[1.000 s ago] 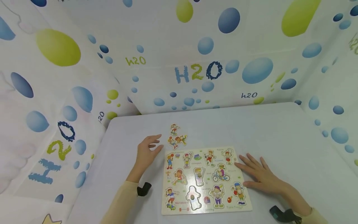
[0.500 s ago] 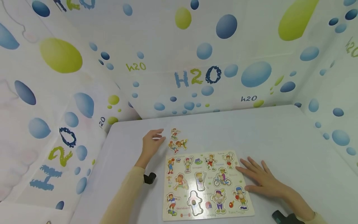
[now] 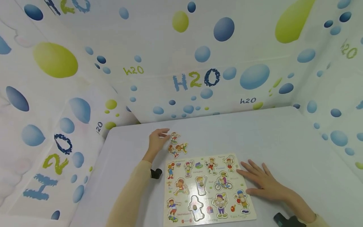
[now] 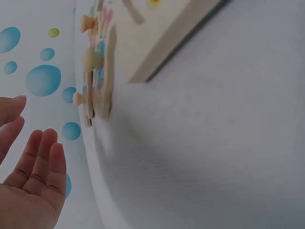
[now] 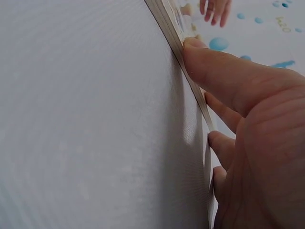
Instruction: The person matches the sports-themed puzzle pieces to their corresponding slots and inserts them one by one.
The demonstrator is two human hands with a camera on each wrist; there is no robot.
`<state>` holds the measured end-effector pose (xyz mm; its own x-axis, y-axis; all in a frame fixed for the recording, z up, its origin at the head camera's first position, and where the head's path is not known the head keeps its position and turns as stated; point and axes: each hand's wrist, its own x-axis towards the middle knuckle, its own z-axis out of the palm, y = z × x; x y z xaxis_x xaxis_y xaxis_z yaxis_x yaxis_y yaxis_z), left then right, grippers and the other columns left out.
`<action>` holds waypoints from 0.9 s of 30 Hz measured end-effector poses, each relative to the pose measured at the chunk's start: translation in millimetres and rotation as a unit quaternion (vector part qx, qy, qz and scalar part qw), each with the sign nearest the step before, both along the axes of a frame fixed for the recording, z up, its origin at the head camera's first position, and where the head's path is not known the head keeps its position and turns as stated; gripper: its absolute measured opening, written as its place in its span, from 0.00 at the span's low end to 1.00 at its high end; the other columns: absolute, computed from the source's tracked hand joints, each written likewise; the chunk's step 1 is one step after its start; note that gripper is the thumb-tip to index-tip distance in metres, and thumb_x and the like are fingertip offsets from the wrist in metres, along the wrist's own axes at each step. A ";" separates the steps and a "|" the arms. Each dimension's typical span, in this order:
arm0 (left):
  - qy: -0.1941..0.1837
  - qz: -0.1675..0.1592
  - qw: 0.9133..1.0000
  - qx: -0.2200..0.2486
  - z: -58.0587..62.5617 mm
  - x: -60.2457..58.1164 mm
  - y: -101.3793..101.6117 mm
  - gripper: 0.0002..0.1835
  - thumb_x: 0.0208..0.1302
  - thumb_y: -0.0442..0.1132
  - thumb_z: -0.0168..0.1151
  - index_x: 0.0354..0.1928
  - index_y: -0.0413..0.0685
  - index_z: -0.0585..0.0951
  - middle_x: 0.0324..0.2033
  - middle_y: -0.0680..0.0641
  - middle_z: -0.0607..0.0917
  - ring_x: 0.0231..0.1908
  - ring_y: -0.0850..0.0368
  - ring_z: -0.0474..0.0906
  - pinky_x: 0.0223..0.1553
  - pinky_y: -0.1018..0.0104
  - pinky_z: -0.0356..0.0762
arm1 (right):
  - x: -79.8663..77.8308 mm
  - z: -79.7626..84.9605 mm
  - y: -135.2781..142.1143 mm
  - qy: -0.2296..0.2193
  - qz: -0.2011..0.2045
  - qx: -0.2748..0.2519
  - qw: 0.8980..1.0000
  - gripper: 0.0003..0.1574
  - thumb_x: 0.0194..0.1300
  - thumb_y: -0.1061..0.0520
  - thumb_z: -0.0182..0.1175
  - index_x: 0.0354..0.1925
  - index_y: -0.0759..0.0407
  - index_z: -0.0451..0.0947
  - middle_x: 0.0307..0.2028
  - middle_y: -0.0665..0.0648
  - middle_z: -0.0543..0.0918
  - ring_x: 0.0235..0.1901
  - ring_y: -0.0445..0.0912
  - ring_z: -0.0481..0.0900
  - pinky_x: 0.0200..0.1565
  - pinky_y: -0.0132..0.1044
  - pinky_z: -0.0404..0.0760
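Observation:
My left hand (image 3: 156,142) hovers beside a loose wooden puzzle piece (image 3: 174,137) showing a child on a skateboard. Its fingers are relaxed and bent a little, with nothing between them. Two more loose pieces, a figure with a ball (image 3: 173,151) and a figure lying sideways (image 3: 182,147), lie just below. In the left wrist view, knobs (image 4: 93,58) stick out from these pieces, apart from the fingers. My right hand (image 3: 266,183) lies spread at the right edge of the knobbed puzzle board (image 3: 238,183), its thumb (image 5: 214,71) touching that edge.
Sports figures fill the board, among them a cyclist (image 3: 223,182) and a table tennis player (image 3: 242,201). Glare washes out a pale figure shape (image 3: 196,208) near the bottom. A white tabletop (image 3: 255,135) spreads around, with patterned cloth walls (image 3: 158,47) behind.
My left hand has moved up and right, closer to the top loose piece. The right hand stays at the board's edge. The head view has shifted slightly.

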<state>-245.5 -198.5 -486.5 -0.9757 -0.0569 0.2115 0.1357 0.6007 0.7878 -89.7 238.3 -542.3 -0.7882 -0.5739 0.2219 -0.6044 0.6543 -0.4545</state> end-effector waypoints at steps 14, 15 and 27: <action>-0.065 -0.006 0.998 -0.026 -19.8 -7.1 0.8 0.15 0.62 0.39 0.66 0.51 0.44 0.84 0.47 0.40 0.84 0.46 0.45 0.81 0.46 0.53 0.81 | -2.0 -0.2 0.3 0.004 0.008 -0.010 1.000 0.41 0.63 0.43 0.63 0.72 0.45 0.63 0.75 0.59 0.58 0.77 0.40 0.29 0.72 0.50 0.18; -0.066 -0.006 0.998 -0.025 -20.5 -9.0 1.4 0.15 0.63 0.40 0.66 0.51 0.45 0.85 0.47 0.40 0.84 0.46 0.46 0.81 0.46 0.53 0.81 | -2.2 -0.7 0.2 0.003 0.008 -0.011 1.000 0.41 0.63 0.44 0.63 0.71 0.45 0.64 0.75 0.60 0.58 0.78 0.40 0.29 0.72 0.50 0.18; -0.069 -0.024 0.996 -0.053 -22.3 -28.9 9.9 0.13 0.61 0.39 0.68 0.47 0.41 0.86 0.46 0.40 0.85 0.45 0.46 0.81 0.46 0.54 0.80 | -1.6 -0.7 1.2 0.014 0.007 -0.010 1.000 0.41 0.63 0.43 0.63 0.71 0.45 0.64 0.76 0.54 0.56 0.78 0.39 0.29 0.71 0.45 0.17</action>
<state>-274.4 -188.6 -508.9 -0.9970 0.0055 0.0768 0.0602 0.6766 0.7338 -91.4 239.5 -543.1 -0.7733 -0.5801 0.2559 -0.6264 0.6366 -0.4498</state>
